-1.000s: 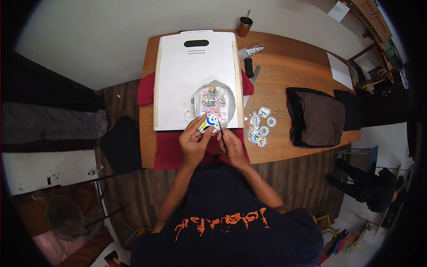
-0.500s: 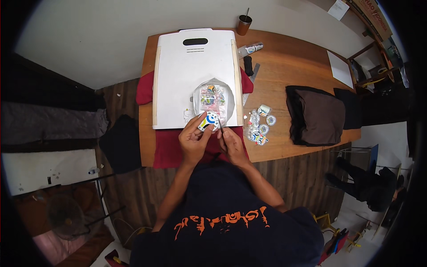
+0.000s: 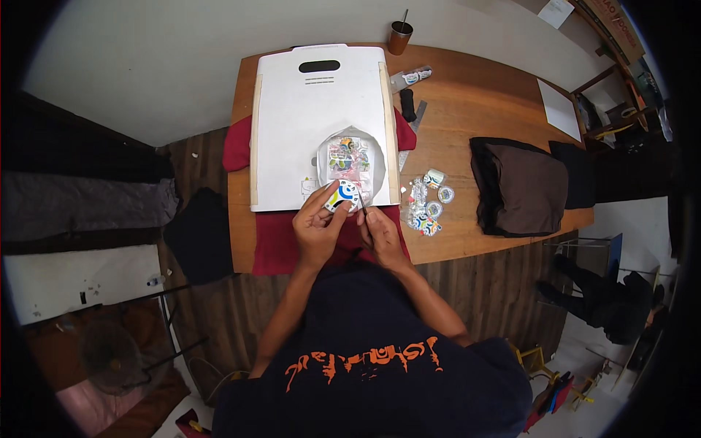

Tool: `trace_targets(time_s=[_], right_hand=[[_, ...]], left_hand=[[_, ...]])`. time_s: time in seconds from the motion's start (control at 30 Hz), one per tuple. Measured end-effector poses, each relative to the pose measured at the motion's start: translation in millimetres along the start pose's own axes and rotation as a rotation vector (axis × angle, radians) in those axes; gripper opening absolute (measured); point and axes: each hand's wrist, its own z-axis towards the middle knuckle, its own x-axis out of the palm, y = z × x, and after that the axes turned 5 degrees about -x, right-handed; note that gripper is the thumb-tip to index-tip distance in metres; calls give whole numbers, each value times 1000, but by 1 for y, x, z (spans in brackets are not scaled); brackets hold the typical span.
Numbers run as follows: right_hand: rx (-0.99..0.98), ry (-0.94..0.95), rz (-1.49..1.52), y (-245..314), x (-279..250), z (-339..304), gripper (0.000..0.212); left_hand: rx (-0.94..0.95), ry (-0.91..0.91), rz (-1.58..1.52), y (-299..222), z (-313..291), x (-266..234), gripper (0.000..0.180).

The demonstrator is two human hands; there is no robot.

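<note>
My left hand [image 3: 315, 230] pinches a rounded white sticker [image 3: 343, 196] with blue, green and black printing. Fingers closed, my right hand [image 3: 381, 235] grips a slim dark tool [image 3: 362, 203] with its thin tip at the sticker's right edge; whether it is scissors or a knife I cannot tell. Just beyond both hands, a white round tray [image 3: 380, 157] holds colourful printed scraps [image 3: 349, 155]. The tray rests on a white board [image 3: 292, 131] with a handle slot, and dark red cloth [image 3: 274, 241] shows from under that board.
Right of the board lie cut stickers [image 3: 425, 219], small rolls [image 3: 435, 178], a metal ruler [image 3: 418, 117] and a black bundle [image 3: 407, 104]. Farther off are folded dark cloths [image 3: 522, 186] and a brown tumbler [image 3: 399, 38]. Another person [image 3: 621, 306] is at the far right.
The sticker has tilted slightly and risen a little in my left hand. My right hand stays at its edge with the tool. The whole view has shifted slightly.
</note>
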Motion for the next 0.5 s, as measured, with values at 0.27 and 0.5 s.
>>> trace_targets(time_s=[0.27,0.5], right_hand=[[-44,7,-31,6,2,3,33],[-10,-2,0,0,-2,1,32]], left_hand=[[-11,17,-13,1,1,-1,42],[-7,23,-4,2,1,0,43]])
